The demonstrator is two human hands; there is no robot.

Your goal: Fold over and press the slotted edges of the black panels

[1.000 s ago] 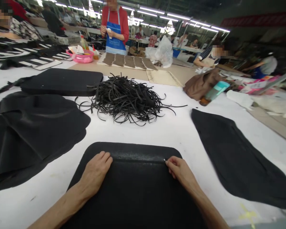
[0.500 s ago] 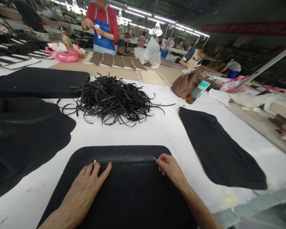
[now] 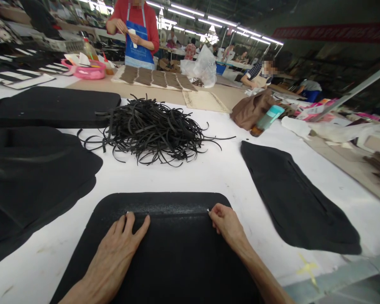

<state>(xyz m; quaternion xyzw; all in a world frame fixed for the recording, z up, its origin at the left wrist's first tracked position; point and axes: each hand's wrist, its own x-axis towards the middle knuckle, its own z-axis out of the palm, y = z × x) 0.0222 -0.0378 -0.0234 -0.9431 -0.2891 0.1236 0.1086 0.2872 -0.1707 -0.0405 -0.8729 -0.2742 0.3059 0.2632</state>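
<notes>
L hand (image 3: 119,241) is resting approx 7–8 o'clock in view, palm facing dn, thumb (image 3: 142,229) spreading off index & aiming ~1 o'clock, index (image 3: 129,220) pointing ~12, other fingers bunching to its 9. R hand (image 3: 227,221) is staying ~5 o'clock, thumb & index pinching tog. twd 10, rest curling under. L forearm (image 3: 93,278) is angling twd 1–2, R forearm (image 3: 261,266) twd 10–11.

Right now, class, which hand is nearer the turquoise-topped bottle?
Right. The right hand is below and left of the bottle in view; the left hand lies farther left.
</notes>
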